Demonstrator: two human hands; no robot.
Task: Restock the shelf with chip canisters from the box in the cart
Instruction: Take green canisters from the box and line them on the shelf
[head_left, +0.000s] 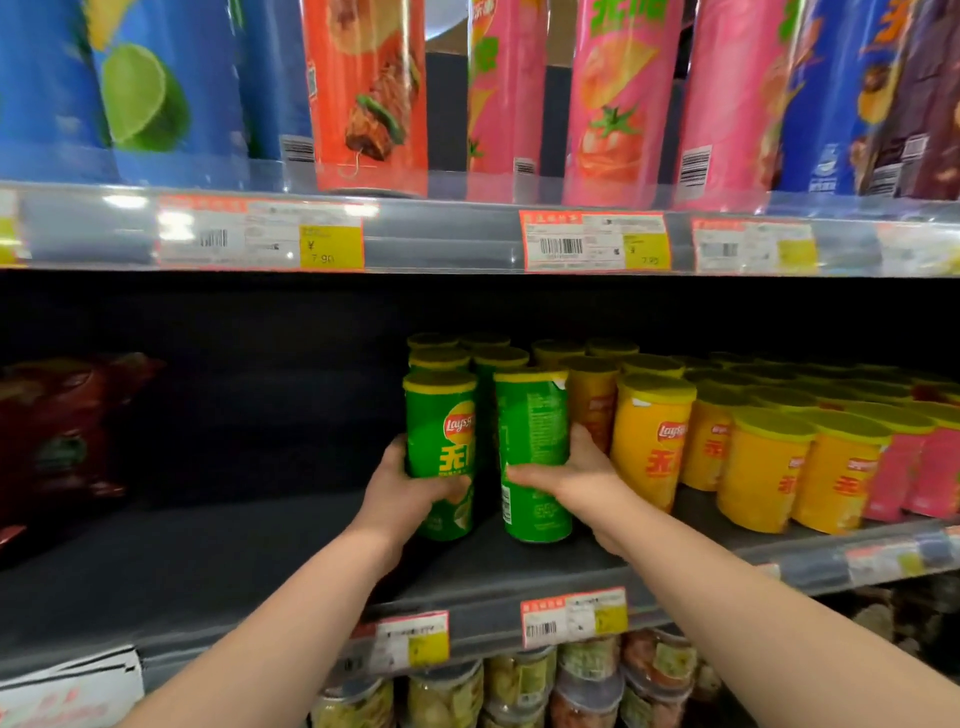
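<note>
While holding two green cans at the front of the dark shelf, only partly done by the look of it: a big bare stretch to fill on the shelf's left half, and no box or cart in view, so no way to count the rest. Flat, dull and grey on top, with a shiny clear strip along the front edge. Above the shelf, tall glossy tubes in blue, red and pink. At the shelf's far left end, a crinkly red bag. On the shelf's right half, short round yellow cans, smooth, with flat lids. In the shelf's middle, a row of green cans running back. At the shelf's front middle, the left green can, gripped low by the left hand, fingers curled right round it. Just beside, the right green can, held by the right hand, thumb across the front, fingers wrapped behind. Hard to tell whether resting on the shelf yet. On the shelf's front strip, small paper price tags.
</note>
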